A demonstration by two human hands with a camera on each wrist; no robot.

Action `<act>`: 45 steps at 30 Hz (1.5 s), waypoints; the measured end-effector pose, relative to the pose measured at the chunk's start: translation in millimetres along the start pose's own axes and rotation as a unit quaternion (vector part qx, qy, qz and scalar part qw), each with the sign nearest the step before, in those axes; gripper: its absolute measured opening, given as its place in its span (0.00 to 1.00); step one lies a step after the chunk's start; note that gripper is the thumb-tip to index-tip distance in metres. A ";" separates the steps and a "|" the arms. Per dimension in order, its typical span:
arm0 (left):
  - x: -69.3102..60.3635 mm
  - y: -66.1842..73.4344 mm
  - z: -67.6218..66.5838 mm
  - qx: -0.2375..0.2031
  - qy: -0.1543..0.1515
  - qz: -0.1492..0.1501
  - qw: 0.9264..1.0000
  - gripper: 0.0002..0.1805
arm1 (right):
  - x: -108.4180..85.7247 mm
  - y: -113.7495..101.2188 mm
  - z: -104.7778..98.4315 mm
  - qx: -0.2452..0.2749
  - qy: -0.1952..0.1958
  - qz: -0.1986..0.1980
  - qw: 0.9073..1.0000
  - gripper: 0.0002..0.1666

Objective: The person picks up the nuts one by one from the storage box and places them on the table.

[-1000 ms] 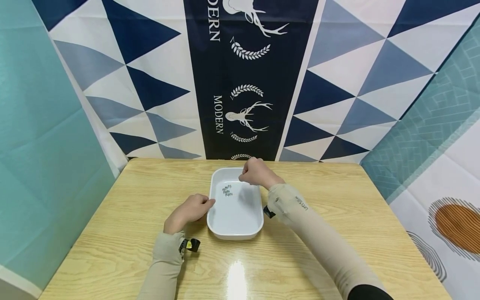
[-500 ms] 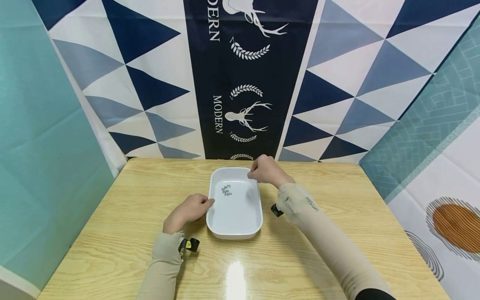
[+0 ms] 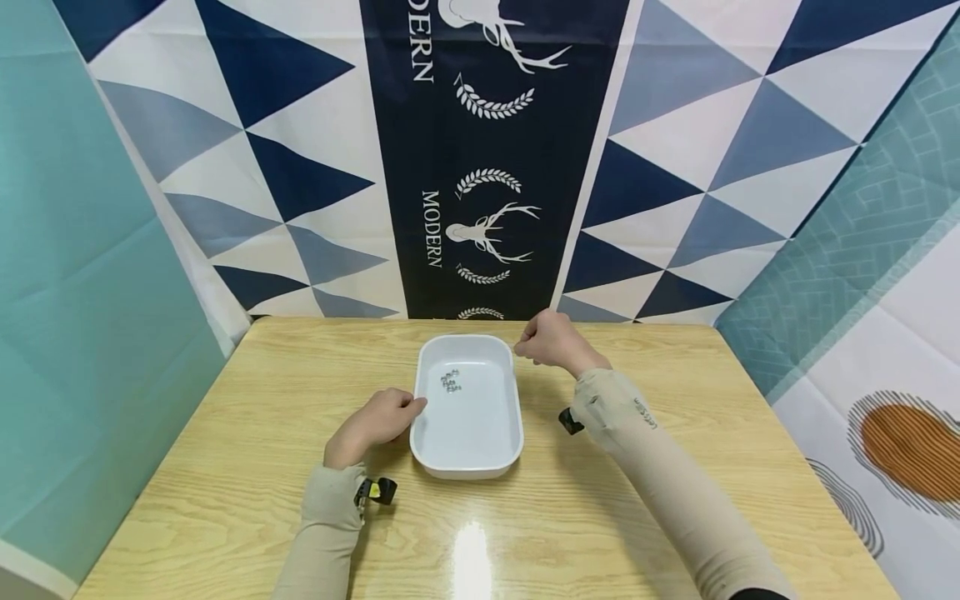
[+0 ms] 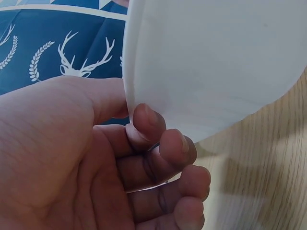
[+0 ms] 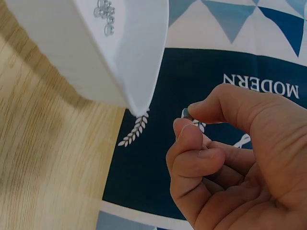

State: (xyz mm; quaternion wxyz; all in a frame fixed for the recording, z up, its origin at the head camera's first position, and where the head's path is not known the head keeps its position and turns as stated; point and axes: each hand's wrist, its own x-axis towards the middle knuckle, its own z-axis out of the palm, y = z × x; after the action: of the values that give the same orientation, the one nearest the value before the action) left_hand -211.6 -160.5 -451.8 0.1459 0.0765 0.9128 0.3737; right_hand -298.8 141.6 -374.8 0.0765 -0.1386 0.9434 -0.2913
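Pinching the left rim of the white tray [image 3: 472,433], presumably to steady it on the table [image 3: 225,500], the left hand [image 3: 377,419] frees the right hand [image 3: 558,342] to pinch a small piece [image 5: 186,114] just outside its far right corner, clear beads [image 3: 451,381] lying inside.

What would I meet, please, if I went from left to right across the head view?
Teal panel, left hand, white tray, right hand, orange-brown printed patch.
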 end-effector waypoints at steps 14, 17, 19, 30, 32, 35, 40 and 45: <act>-1.4 -0.3 0.0 0.000 0.000 -0.002 1.000 0.23 | -6.2 11.8 -9.1 0.011 0.018 0.011 1.000 0.08; -1.3 -0.5 0.3 -0.001 0.001 0.000 1.000 0.23 | -6.5 15.1 -10.0 0.011 0.025 0.013 1.000 0.08; -1.2 -0.6 0.4 -0.002 0.002 0.002 1.000 0.23 | -6.5 17.4 -10.5 0.009 0.029 0.018 0.999 0.08; -1.0 -0.6 0.5 -0.006 0.003 0.001 1.000 0.23 | -6.2 33.5 -13.7 0.007 0.036 0.034 0.999 0.08; -1.1 -0.5 0.4 -0.006 0.003 0.000 1.000 0.23 | -6.1 37.2 -14.4 0.007 0.038 0.038 0.999 0.08; -1.6 0.0 0.2 -0.006 0.002 -0.001 1.000 0.23 | -6.5 42.7 -15.3 0.008 0.038 0.042 0.998 0.08; -1.9 0.6 -0.2 -0.007 0.001 -0.002 1.000 0.23 | -8.3 50.3 -16.5 0.010 0.036 0.048 0.998 0.10; -2.2 0.2 0.2 -0.007 0.001 -0.003 1.000 0.23 | -10.7 59.4 -17.1 0.009 0.034 0.057 0.998 0.11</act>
State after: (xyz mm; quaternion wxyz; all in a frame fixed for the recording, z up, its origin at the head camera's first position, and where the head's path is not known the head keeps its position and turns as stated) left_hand -209.4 -160.7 -451.4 0.1469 0.0727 0.9106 0.3793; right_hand -305.4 201.0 -394.0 0.0624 -0.0743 0.9491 -0.2998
